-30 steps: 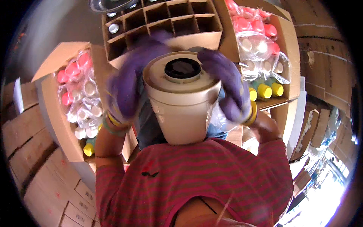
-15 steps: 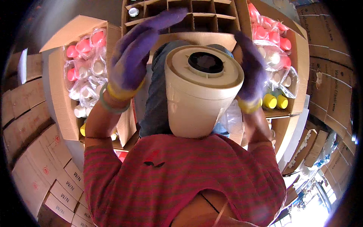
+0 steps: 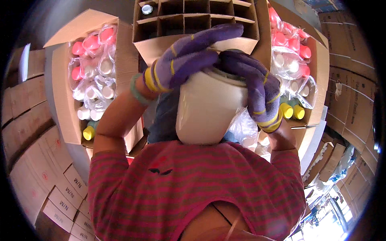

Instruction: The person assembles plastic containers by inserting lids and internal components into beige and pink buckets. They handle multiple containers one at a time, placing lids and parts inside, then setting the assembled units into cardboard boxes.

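A large cream canister stands between my legs, against my striped shirt, slightly tilted. My left hand, in a purple glove with yellow stripes, reaches over its top with the fingers stretched out. From the other side my right hand, gloved alike, curves its fingers over the right part of the top and rim. The gloves cover most of the lid, and its dark centre cap is hidden. Just beyond stands a cardboard box with dividers; one white-capped bottle sits in its far left compartment.
An open carton at left and another at right hold plastic-wrapped bottles with pink, white and yellow caps. Stacked cartons line the left side, with more cartons on the right. Clear plastic lies beside the canister.
Both hands have moved inward from beside the canister onto its top. The canister's top has tipped away from me, and the lid's dark cap has gone out of sight.
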